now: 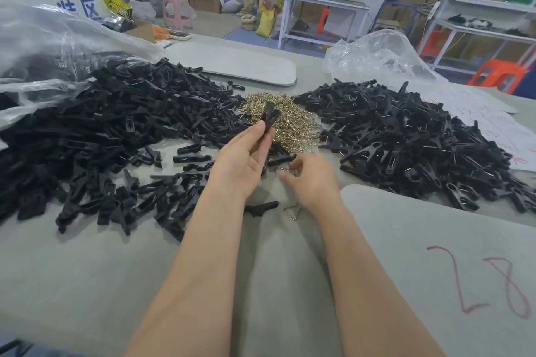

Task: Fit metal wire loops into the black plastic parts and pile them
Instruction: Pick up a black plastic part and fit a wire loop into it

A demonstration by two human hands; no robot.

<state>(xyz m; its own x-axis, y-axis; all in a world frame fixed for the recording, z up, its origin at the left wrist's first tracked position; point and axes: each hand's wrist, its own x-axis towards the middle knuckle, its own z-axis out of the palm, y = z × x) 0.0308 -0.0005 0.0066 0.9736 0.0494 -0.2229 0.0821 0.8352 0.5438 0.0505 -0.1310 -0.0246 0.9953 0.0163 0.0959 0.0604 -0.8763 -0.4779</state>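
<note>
**One part up, a loop to fetch**

The table (pixel 261 284) is laid out so that I barely have to reach. The left pile (pixel 116 130) of bare black parts spills from a clear bag (pixel 43 38) on my feed side. The right pile (pixel 406 139) shows thin glints of wire in its pieces, so I judge it the finished stock, kept well apart so the two never mix. Between them, dead ahead, lies the heap (pixel 290 122) of brassy wire loops, within reach of either hand.

My left hand (pixel 246 159) is raised over the near edge of the heap. Thumb and fingers pinch one part (pixel 269 116) by its lower end, so the upper end stands free and tilts away from me (that is the end I take to receive the wire). My right hand (pixel 313 177) is low over the table just beside it, fingers curled down toward a few loose loops (pixel 282 171). It is blurred, and I cannot tell whether it has one pinched or is empty. A single triangular loop (pixel 291 211) lies on the table nearer me, by my right wrist, apart from the heap.

I judge this the fetching step: part ready, wire not yet in it.
</note>
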